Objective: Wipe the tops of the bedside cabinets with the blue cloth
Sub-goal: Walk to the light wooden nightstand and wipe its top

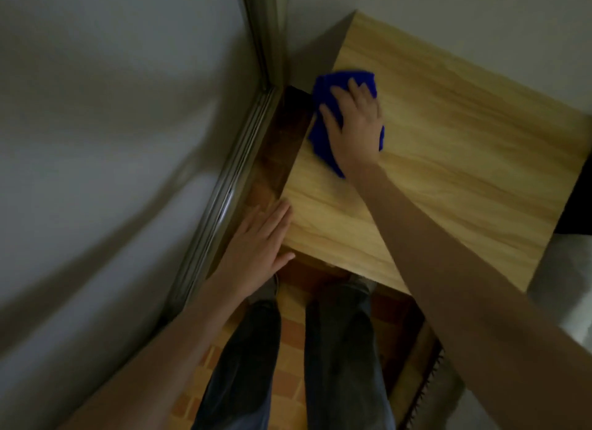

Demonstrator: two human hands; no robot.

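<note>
Where the person's jeans-clad legs (339, 349) stand on the orange tiled floor (288, 333), the near edge of the bedside cabinet (448, 173) runs just in front of them. The left hand (259, 240) lies at the cabinet's near left corner, its grip slack, fingers straight and together, holding nothing. A narrow, dark strip of floor separates the cabinet's left edge from a metal door track (230, 186). Farther in, the right hand (354, 122) presses flat on the blue cloth (323, 141), grip open with fingers spread. The cloth lies bunched on the wooden top, right at its left edge. Rightward, the top stretches open toward the far wall (448, 6).
</note>
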